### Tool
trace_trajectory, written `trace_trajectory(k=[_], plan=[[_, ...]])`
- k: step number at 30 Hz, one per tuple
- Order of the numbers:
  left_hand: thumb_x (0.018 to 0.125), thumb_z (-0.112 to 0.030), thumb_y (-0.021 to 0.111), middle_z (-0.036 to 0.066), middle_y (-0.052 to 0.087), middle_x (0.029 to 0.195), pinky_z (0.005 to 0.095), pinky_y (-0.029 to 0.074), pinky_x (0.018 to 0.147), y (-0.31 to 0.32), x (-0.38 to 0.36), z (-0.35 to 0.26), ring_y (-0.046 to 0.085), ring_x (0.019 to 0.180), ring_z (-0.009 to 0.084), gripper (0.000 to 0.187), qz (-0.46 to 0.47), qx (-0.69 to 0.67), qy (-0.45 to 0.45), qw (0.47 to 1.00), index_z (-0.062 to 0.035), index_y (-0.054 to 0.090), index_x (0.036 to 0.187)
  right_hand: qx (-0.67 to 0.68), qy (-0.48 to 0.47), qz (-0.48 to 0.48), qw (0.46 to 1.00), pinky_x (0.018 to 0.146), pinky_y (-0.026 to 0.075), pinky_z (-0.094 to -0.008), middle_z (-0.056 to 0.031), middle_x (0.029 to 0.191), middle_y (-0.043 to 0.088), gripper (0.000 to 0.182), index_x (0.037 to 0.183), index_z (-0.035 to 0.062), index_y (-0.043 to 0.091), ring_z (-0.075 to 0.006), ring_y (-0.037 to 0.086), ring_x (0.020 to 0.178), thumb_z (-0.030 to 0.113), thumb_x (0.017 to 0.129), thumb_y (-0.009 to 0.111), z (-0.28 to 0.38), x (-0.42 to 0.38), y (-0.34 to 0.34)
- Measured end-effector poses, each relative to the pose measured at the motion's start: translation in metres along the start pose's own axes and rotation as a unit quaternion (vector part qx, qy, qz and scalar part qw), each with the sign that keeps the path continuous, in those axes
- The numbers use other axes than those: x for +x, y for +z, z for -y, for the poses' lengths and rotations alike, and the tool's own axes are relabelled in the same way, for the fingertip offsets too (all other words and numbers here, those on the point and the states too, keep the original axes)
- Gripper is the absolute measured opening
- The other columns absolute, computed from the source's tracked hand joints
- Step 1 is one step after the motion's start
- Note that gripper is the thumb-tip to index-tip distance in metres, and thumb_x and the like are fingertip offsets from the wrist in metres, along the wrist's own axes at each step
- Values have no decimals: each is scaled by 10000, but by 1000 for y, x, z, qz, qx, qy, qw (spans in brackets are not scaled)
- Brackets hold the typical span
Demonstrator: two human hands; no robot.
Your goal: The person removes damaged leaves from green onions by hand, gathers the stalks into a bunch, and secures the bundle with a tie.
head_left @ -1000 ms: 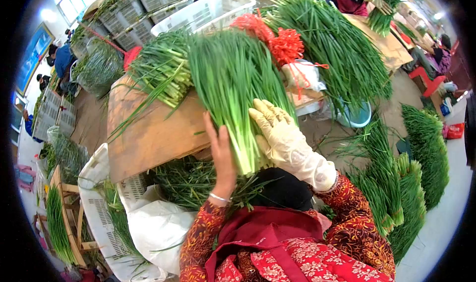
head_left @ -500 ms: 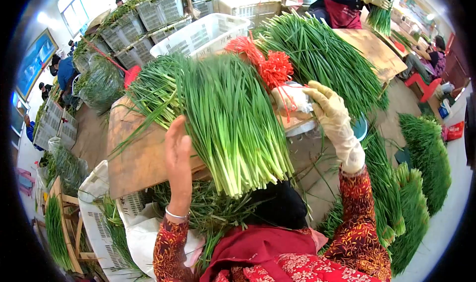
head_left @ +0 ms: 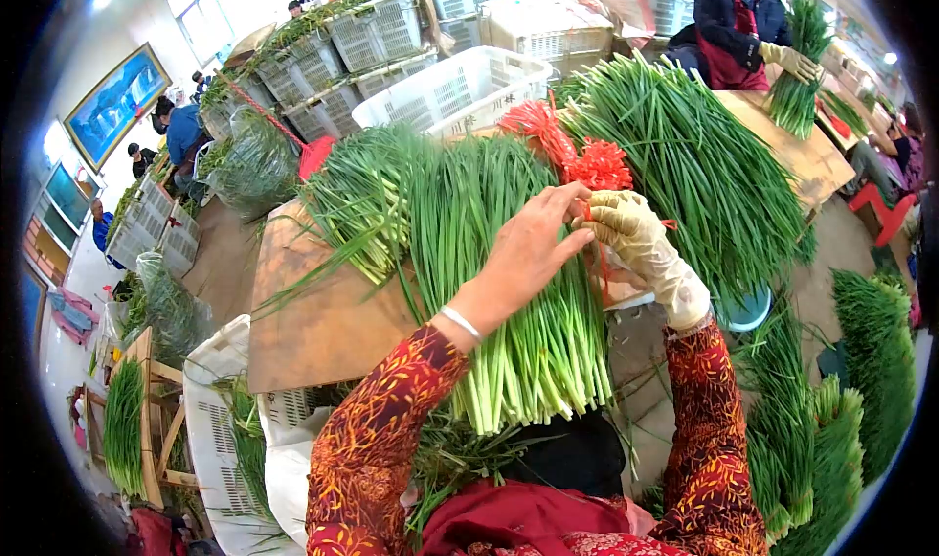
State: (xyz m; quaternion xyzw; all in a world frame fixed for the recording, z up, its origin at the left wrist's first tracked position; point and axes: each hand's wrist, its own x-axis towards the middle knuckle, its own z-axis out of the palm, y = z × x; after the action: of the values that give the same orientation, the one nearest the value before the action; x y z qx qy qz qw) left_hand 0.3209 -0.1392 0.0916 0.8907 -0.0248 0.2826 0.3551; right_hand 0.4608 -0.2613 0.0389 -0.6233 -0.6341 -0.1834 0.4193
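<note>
A broad bunch of garlic chives (head_left: 518,360) lies in front of me, its pale cut ends pointing towards my lap. My left hand (head_left: 518,258), bare with a bracelet at the wrist, reaches across above the bunch. Its fingertips meet those of my right hand (head_left: 641,248), which wears a pale glove. Between them shows a thin red string (head_left: 587,209), pinched by the fingers of both hands; the glove partly hides the grip. Just behind the hands lies a tangle of red strings (head_left: 599,165).
More chives (head_left: 362,199) lie left on the wooden board (head_left: 303,336), with a large heap (head_left: 685,155) to the right. A white crate (head_left: 460,87) stands behind. A co-worker (head_left: 738,28) holds a bunch across from me. Chive bundles (head_left: 817,458) line the floor at right.
My left hand has left the bunch's left side and moved right to meet my right hand. Red string now shows between them. The camera view has shifted left.
</note>
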Motion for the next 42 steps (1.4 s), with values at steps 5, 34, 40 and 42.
trace_trajectory(k=[5, 34, 40, 42], plan=[[810, -85, 576, 103, 604, 854, 278, 478, 695, 2, 6, 10, 593, 763, 164, 174, -2, -25, -22, 999, 12, 547, 952, -10, 32, 26, 999, 781, 387, -351, -38, 903, 620, 195, 907, 93, 629, -228, 569, 889, 185, 736, 651, 5, 2, 0], [828, -130, 582, 59, 520, 983, 313, 421, 724, -64, -73, -83, 514, 832, 207, 120, 198, -554, 104, 802, -41, 553, 903, -133, 109, 86, 981, 901, 359, -385, -102, 1140, 549, 232, 896, 67, 611, -279, 496, 1050, 253, 853, 480, -44, -17, 22], [801, -77, 587, 105, 461, 973, 244, 469, 672, -126, -144, -83, 563, 738, 163, 99, -56, -608, -42, 791, -34, 556, 885, -60, 164, 30, 984, 877, 415, -354, -115, 1126, 555, 244, 996, 56, 589, -246, 510, 1065, 176, 785, 607, 24, 8, -18], [793, -6, 564, 84, 447, 971, 236, 466, 669, -111, -165, -84, 546, 749, 128, 109, -30, -481, -186, 856, -28, 559, 900, 201, 255, -6, 946, 883, 418, -332, -112, 1131, 556, 318, 1036, 28, 571, -214, 511, 1074, 198, 776, 640, 107, 28, -45]])
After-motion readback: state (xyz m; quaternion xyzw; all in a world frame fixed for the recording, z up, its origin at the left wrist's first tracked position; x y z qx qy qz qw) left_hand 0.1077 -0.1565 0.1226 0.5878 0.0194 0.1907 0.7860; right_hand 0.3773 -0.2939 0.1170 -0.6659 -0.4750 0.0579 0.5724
